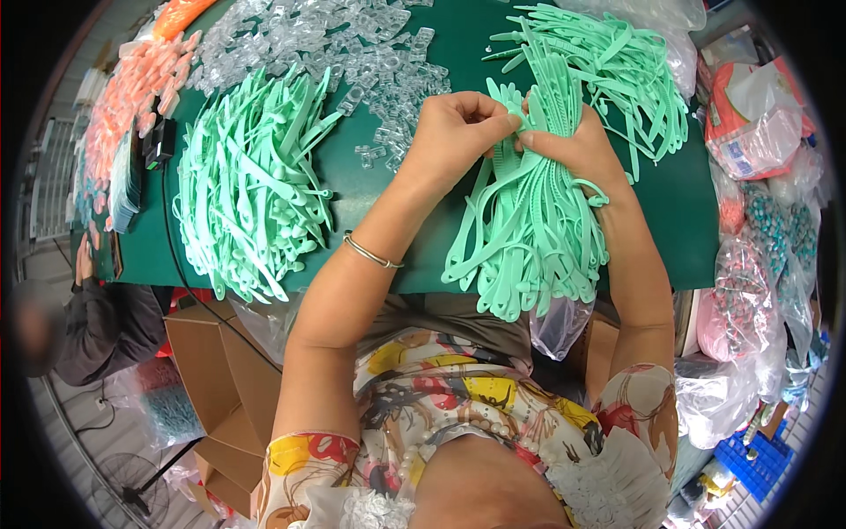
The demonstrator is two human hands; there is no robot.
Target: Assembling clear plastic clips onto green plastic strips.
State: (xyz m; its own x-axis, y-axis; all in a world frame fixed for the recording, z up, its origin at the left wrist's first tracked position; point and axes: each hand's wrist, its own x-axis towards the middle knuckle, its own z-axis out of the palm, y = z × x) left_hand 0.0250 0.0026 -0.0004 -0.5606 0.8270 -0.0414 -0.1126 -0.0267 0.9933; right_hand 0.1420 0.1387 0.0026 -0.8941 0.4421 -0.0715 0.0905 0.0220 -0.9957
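The right hand (577,150) gripped a bundle of mint-green plastic straps (529,238) overhanging the table edge (423,280); left hand (454,132) fingers pinched one strap's top beside them.

Mint green all through the bundle of plastic straps (529,229), same mint green on the heap of straps (251,185) to the left and on the far pile of straps (617,62). Dark green across the counter (679,220). Clear, glassy white on the scatter of small clips (352,44). Salmon pink, shading to orange, on the pieces (132,88) at the left edge. Silver on the bangle (370,254). Busy floral print on the blouse (467,397): yellow, red and dark swirls over cream, white lace at the trim. Plain brown on the cardboard box (220,379). Bright blue on the crate (758,458), red and white on the bags (749,115) at right.
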